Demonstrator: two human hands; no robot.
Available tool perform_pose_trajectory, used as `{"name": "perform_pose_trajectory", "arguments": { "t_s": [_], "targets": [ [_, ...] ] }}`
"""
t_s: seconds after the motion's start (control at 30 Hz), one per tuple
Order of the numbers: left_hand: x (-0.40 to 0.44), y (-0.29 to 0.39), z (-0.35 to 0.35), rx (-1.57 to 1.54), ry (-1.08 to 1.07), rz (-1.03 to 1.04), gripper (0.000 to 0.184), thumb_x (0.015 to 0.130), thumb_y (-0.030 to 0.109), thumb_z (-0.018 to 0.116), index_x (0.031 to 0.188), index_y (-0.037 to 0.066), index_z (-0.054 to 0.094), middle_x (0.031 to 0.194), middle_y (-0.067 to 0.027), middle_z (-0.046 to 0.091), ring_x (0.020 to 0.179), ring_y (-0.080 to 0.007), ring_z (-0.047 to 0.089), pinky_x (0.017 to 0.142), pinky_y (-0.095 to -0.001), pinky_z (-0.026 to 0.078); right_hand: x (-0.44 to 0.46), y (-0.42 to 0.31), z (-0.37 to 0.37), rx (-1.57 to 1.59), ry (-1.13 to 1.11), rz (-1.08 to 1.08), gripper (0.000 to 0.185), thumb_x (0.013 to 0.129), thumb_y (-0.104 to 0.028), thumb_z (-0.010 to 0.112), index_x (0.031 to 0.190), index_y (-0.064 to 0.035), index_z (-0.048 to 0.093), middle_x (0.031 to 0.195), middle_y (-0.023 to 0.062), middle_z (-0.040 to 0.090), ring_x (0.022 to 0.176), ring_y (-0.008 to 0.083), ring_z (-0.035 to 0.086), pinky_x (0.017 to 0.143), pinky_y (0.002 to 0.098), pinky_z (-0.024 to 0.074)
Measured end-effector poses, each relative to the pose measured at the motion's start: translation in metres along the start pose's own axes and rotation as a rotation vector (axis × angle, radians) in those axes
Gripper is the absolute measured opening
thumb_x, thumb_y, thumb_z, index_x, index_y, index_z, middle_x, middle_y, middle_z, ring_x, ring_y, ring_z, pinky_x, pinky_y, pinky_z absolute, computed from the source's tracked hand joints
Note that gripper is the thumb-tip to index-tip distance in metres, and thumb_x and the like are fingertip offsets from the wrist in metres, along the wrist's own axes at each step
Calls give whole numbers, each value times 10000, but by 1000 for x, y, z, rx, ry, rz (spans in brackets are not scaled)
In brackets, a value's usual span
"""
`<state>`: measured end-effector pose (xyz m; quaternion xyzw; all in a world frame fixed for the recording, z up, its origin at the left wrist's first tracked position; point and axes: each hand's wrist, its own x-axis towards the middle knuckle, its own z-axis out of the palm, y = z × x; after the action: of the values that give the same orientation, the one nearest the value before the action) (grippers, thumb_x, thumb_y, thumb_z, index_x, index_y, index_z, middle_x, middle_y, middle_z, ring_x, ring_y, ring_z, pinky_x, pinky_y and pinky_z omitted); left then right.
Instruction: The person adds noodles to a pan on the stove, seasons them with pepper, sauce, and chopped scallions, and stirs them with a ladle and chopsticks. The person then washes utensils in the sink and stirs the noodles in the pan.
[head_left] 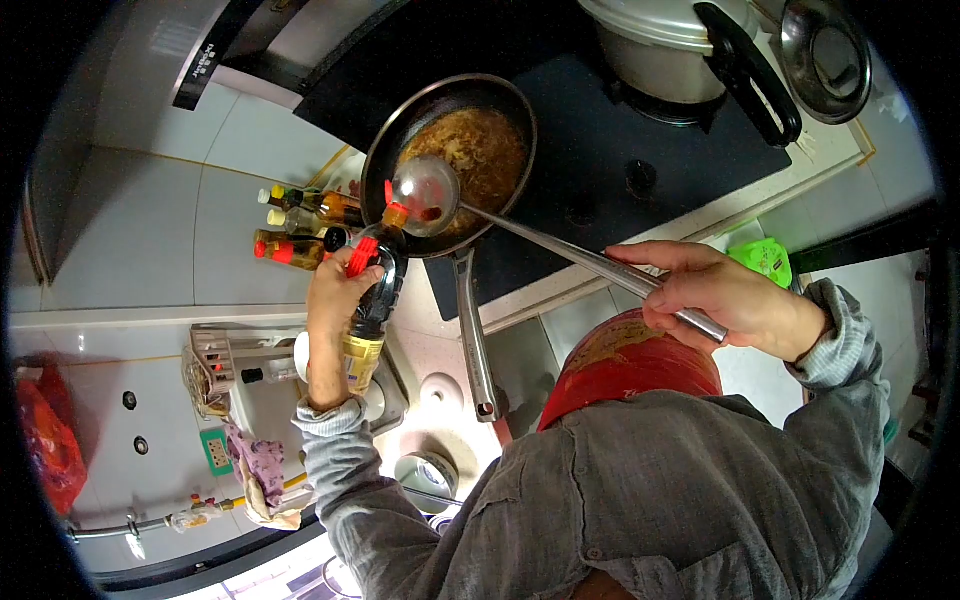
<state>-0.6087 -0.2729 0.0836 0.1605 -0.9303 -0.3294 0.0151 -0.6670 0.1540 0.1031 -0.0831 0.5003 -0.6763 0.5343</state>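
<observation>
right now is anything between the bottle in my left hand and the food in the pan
Yes: the ladle bowl, held out by your right hand, lies between the mouth of the bottle and most of the food in the pan. Whether bowl and bottle touch is unclear.

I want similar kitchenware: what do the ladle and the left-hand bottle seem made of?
Ladle: smooth metal, probably stainless steel; it has a silvery shine. Bottle: glossy plastic or glass, I cannot tell which; bright reflections lie on its dark sides.
</observation>
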Motion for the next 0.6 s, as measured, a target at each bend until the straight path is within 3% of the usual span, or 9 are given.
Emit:
{"name": "perform_pose_trajectory", "arguments": {
  "t_s": [0.37,0.47,0.6],
  "targets": [
    [-1,-3,0,9,14,-55,182,700,86,717,844,21,626,703,-24,627,610,-87,543,583,-238,430,-3,-1,5,43,26,4,541,804,49,374,1337,4,291,592,96,541,381,80,427,383,188,357],
    [-7,11,-1,-195,-34,-98,213,719,88,723,888,24,610,797,-5,605,704,-79,523,662,-215,422,-4,0,6,48,8,-26,539,799,44,370,1332,11,299,609,106,545,377,82,422,375,191,350],
    [-5,-9,3,-382,32,14,178,757,85,688,906,27,611,809,5,608,705,-67,528,666,-209,425,-3,0,5,107,10,-22,543,785,19,418,1319,10,320,641,109,553,387,95,432,363,200,333]
  ]
}}
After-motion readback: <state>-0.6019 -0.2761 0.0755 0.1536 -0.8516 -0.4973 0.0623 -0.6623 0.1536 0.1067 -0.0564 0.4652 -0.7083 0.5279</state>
